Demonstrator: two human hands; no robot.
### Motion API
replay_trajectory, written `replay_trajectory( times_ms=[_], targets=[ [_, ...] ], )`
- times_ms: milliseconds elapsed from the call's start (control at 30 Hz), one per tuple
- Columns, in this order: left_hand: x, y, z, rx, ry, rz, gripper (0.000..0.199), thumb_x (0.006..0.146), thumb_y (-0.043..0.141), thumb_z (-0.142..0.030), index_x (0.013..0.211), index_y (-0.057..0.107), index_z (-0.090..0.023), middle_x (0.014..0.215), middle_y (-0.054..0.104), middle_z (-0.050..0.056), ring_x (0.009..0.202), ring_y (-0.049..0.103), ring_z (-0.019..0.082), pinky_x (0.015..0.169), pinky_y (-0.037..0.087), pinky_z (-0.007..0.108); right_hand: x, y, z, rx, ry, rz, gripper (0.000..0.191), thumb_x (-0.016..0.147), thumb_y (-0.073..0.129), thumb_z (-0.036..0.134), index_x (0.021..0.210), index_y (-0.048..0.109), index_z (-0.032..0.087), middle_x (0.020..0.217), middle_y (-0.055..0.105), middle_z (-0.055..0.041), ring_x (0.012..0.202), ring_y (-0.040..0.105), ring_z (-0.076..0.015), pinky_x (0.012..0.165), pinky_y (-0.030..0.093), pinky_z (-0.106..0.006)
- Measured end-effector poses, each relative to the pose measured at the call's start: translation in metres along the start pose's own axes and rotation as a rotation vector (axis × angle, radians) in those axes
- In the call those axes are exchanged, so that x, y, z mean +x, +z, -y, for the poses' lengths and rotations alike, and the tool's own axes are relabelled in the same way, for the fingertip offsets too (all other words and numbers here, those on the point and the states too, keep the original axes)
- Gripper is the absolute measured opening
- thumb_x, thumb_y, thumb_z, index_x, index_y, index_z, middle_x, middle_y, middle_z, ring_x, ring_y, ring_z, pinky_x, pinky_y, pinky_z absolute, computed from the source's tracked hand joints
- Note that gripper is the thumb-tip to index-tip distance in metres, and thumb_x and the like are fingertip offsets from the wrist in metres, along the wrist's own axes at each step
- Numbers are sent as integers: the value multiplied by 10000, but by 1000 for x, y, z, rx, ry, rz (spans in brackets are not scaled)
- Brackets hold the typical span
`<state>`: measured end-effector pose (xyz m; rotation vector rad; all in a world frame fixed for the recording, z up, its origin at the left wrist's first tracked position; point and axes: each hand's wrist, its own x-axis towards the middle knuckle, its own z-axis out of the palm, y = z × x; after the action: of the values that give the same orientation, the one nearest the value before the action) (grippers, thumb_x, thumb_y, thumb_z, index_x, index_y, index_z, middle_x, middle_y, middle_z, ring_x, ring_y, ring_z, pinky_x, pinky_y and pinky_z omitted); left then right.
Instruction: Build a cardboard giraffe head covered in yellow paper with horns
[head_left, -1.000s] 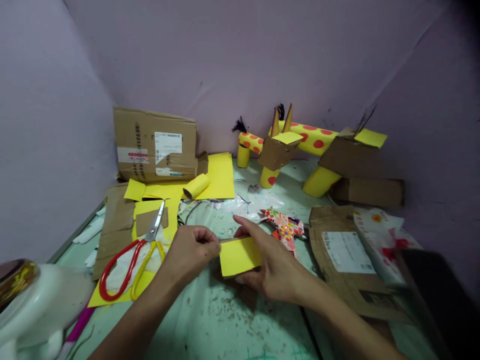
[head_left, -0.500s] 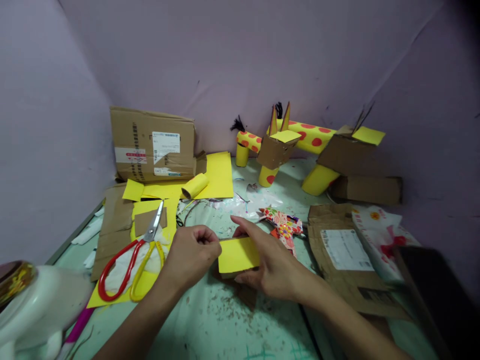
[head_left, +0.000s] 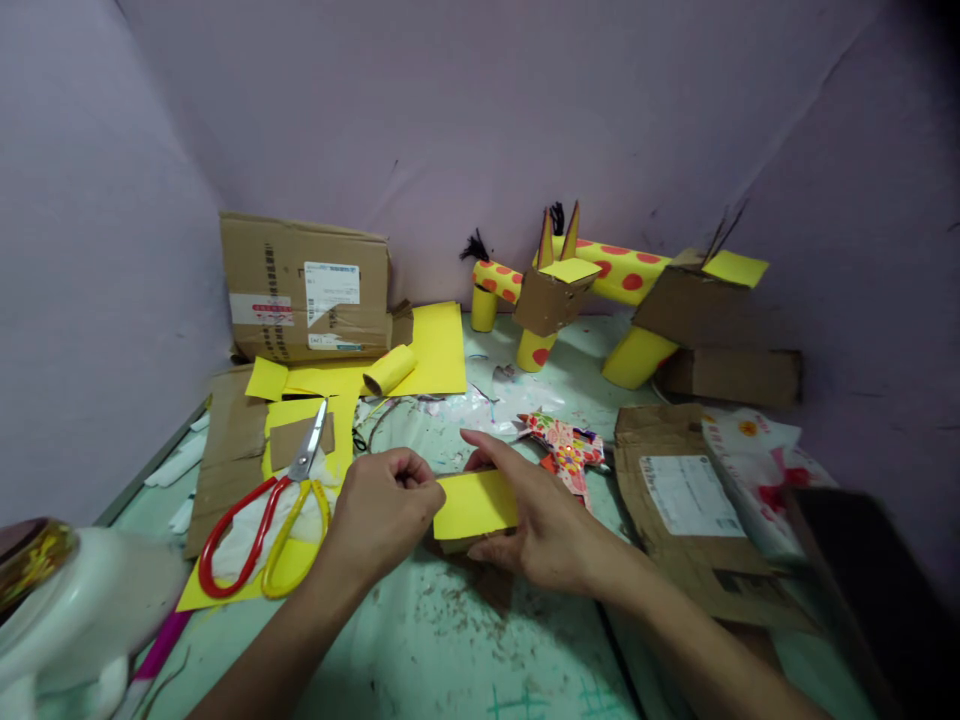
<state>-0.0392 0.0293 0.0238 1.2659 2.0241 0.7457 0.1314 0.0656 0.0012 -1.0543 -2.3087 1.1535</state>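
A small box with a yellow paper top (head_left: 475,505) is between my hands, above the green tabletop. My right hand (head_left: 544,525) grips it from the right, thumb at the lower front and fingers behind the far edge. My left hand (head_left: 394,505) is closed in a pinch at the box's left edge; what its fingertips hold, if anything, is too small to tell. Scissors with one red and one yellow handle (head_left: 271,515) lie left of my left hand, over white tissue and yellow paper.
Cardboard animals with yellow tube legs (head_left: 555,298) stand along the wall. A cardboard box (head_left: 289,250) and yellow tube (head_left: 390,371) are at back left. Flattened cardboard (head_left: 660,445) and a dark object (head_left: 862,580) are right; a white vessel (head_left: 127,590) is left.
The yellow-topped box has shifted very slightly left. My hands keep nearly the same position and grip.
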Motion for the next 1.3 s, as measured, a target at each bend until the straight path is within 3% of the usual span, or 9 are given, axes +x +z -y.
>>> replay_trajectory(
  times_ms=[267,400,467,567,633,700,867,1133,1300],
  targets=[
    [-5,-18,13,-219,25,-57,253,676,599,-425,684,536,-181,572,511,-47,498,460,110,488,371,226,0,2,-3,-25,-44,-10,988,588,774,214,1406,219,236,1293,472,-113,1129,479,-288,944,386,-464],
    [-13,-14,16,-103,26,-106,250,752,525,-410,783,582,-169,711,619,20,665,576,180,612,460,291,-8,-17,-2,-29,-138,-82,983,576,783,401,1394,266,227,1410,367,-134,1268,366,-311,1020,323,-486],
    [-18,-8,15,42,182,-220,337,839,404,-393,998,586,-159,1004,650,92,939,585,240,810,458,376,-16,-29,0,-7,-142,-222,713,755,635,392,1373,308,253,1381,430,-105,1251,411,-269,1009,351,-473],
    [-29,3,15,359,597,-347,464,882,334,-327,1299,414,-140,1388,431,130,1291,332,274,1035,278,470,-29,-35,5,-147,-153,-380,502,887,361,187,1378,301,269,1374,459,-70,1263,412,-221,1032,323,-494],
    [-37,12,15,568,814,-331,525,870,375,-297,1363,332,-123,1449,346,131,1353,205,294,1068,188,511,-34,-27,9,-352,-230,-308,611,804,367,100,1400,275,194,1414,407,-92,1322,321,-233,1085,195,-540],
    [-43,21,18,716,899,-300,549,860,403,-298,1369,332,-106,1449,345,136,1357,179,326,1060,154,547,-36,-14,14,-508,-253,-153,706,709,412,97,1400,269,89,1446,339,-133,1360,225,-258,1105,87,-558],
    [-49,36,33,874,873,-285,563,865,383,-367,1334,393,-56,1413,390,164,1317,257,366,1026,159,585,-32,13,17,-606,-167,34,696,726,407,160,1392,264,17,1478,209,-155,1379,134,-283,1087,51,-600],
    [-53,45,39,880,805,-316,568,863,374,-373,1330,398,-51,1387,412,196,1289,333,364,1010,210,586,-32,31,4,-648,-148,-61,672,736,406,98,1393,272,45,1474,222,-158,1369,178,-294,1074,97,-621],
    [-50,49,41,836,744,-335,538,854,396,-323,1295,425,-15,1370,421,234,1301,308,378,1007,229,607,-34,40,-2,-586,-76,-106,647,720,419,87,1338,306,-67,1385,371,-266,1311,316,-334,1074,150,-613]
  ],
)
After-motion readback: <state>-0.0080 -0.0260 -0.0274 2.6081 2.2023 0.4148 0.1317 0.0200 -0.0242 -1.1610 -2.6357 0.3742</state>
